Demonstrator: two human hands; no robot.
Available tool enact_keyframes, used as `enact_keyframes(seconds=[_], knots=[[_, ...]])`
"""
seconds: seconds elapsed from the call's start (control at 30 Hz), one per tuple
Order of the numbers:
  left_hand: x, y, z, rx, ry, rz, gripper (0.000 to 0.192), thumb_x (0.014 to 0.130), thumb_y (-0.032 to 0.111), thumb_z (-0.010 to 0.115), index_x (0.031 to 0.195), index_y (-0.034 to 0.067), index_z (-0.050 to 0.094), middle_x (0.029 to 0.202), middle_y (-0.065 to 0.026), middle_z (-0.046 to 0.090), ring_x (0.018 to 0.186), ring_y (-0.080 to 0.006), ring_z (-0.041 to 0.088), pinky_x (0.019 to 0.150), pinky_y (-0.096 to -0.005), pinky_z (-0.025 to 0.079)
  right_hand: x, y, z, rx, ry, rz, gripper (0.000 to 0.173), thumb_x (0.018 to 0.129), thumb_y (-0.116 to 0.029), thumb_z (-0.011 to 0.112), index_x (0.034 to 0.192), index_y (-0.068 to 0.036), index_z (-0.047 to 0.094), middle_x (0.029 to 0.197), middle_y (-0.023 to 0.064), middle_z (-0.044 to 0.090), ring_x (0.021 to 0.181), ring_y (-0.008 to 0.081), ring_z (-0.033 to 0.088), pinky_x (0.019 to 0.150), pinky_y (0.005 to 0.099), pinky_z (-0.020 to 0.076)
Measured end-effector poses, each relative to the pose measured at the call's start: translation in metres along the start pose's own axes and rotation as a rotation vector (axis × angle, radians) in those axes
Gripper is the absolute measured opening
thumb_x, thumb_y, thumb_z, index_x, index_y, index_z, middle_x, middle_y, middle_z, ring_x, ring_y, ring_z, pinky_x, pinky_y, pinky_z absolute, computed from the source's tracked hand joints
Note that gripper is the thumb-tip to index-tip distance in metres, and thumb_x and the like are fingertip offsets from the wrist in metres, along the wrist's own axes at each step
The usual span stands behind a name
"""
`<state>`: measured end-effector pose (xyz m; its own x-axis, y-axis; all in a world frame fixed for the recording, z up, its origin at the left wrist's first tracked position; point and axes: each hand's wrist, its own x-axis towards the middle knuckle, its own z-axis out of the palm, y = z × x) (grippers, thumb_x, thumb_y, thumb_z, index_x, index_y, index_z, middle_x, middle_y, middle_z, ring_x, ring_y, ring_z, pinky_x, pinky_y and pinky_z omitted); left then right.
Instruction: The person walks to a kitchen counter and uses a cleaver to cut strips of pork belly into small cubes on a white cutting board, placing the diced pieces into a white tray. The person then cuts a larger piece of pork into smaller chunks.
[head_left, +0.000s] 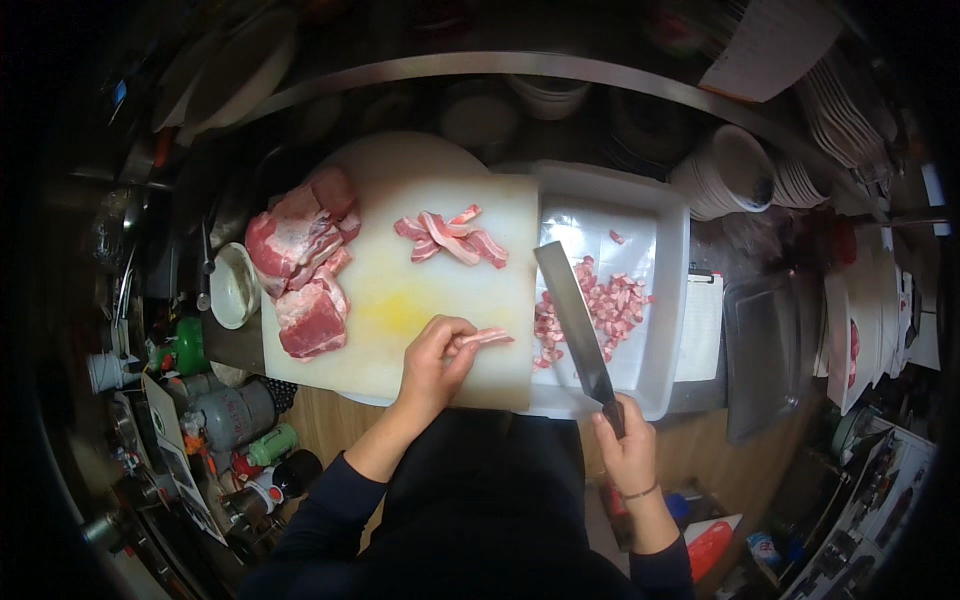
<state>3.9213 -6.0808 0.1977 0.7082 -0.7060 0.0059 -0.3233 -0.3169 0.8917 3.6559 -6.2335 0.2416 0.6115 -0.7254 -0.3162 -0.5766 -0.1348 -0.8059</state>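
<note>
My left hand (439, 360) pinches a thin strip of raw meat (491, 337) over the near right part of a white cutting board (375, 247). In my right hand (628, 442) is the handle of a broad-bladed kitchen knife (574, 315), its blade raised over the left side of a white plastic tub (670, 300). Small diced meat pieces (619, 304) lie in that tub, partly hidden behind the blade. Several fatty meat strips (454, 236) are heaped at the board's far middle. Large raw meat chunks (304, 232) rest along its left side.
A white bowl (234, 285) sits left of the board. Stacked white bowls (724, 172) stand behind the tub at right. A clipboard with paper (699, 326) and a dark tray (761, 352) lie further right. A shelf edge (480, 64) crosses above the far side.
</note>
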Motion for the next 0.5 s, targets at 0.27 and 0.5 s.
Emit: enact_keyframes(seconds=[0.27, 0.5], knots=[[0.009, -0.021, 0.014, 0.327, 0.018, 0.147, 0.014, 0.084, -0.001, 0.074, 0.098, 0.004, 0.071, 0.093, -0.0093, 0.066, 0.083, -0.0264, 0.064, 0.072, -0.0351, 0.052, 0.015, 0.019, 0.029, 0.368, -0.358, 0.275, 0.023, 0.099, -0.018, 0.073, 0.112, -0.001, 0.065, 0.070, -0.0014, 0.053, 0.064, 0.0111, 0.050, 0.061, 0.0301, 0.0464], [0.011, -0.037, 0.016, 0.422, 0.021, 0.597, 0.031, 0.075, -0.001, 0.072, 0.104, 0.010, 0.071, 0.106, -0.0040, 0.068, 0.094, -0.0286, 0.065, 0.082, -0.0414, 0.052, -0.002, -0.001, -0.003, -0.053, -0.219, -0.043, 0.027, 0.094, -0.017, 0.077, 0.115, -0.004, 0.066, 0.073, 0.0158, 0.069, 0.066, 0.0348, 0.071, 0.061, 0.0399, 0.0534]])
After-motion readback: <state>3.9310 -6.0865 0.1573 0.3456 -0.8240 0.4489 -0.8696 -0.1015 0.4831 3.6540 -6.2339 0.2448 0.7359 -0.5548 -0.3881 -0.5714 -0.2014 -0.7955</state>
